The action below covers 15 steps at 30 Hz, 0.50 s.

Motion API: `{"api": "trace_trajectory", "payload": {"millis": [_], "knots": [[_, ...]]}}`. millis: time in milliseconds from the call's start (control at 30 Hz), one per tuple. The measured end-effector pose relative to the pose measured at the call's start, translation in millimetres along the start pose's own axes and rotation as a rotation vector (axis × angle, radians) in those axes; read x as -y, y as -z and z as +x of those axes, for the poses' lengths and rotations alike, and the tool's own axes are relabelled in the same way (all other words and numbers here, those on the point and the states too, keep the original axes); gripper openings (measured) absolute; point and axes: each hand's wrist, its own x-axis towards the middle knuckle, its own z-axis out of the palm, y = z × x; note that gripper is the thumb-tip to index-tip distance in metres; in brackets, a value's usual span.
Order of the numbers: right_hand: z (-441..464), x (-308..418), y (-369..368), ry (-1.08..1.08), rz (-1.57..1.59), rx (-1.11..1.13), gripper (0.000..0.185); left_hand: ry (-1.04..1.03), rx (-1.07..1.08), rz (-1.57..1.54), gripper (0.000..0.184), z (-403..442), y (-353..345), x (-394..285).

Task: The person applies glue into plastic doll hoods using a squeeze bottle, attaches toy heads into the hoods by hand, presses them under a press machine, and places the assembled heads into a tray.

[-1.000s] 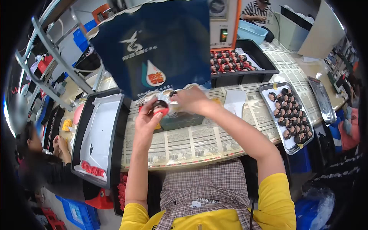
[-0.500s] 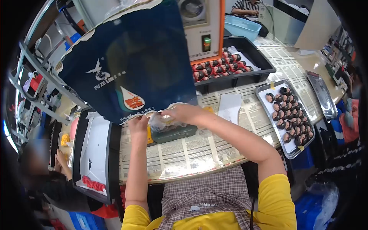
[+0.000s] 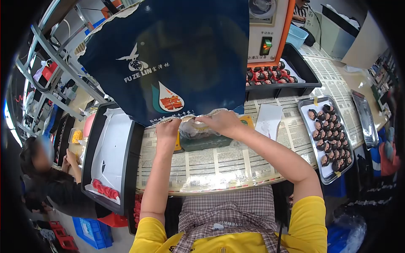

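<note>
My left hand (image 3: 168,128) is closed at the lower edge of a dark blue cardboard sheet (image 3: 190,55), its fingertips partly hidden. To its right, my right hand (image 3: 222,123) bends inward with the thumb pressed in and the other fingers mostly behind the cardboard edge. Between the hands lies a clear, whitish plastic-looking piece (image 3: 195,131), which both hands appear to touch. It sits over a dark green block (image 3: 206,142) with yellow parts at its sides. What exactly the fingers grip is hidden.
An orange-edged machine (image 3: 263,42) with a green switch stands behind the cardboard. Small black-haired doll heads fill a black tray (image 3: 291,89) and a metal tray (image 3: 346,169) at right. A paper-lined black tray (image 3: 131,164) holds red pieces at left, beside a seated person (image 3: 59,185).
The camera view has shifted, so the cardboard, machine and trays appear further right. Both hands stay at the cardboard's lower edge around the clear piece, with little visible change in grip.
</note>
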Motion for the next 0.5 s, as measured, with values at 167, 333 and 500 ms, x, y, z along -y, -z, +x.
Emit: {"api": "trace_trajectory", "payload": {"millis": [167,333,500], "knots": [[-28,-1,6,-0.206,0.959,-0.453,0.039,-0.264,0.21,-0.129,0.022,-7,-7,1],[-23,-64,-14,0.036,1.558,-0.379,0.035,-0.283,0.358,-0.001,0.014,-10,-15,-3],[-50,-70,-11,0.013,1.724,-0.33,0.036,-0.293,0.349,0.166,0.029,-21,-8,-18]]}}
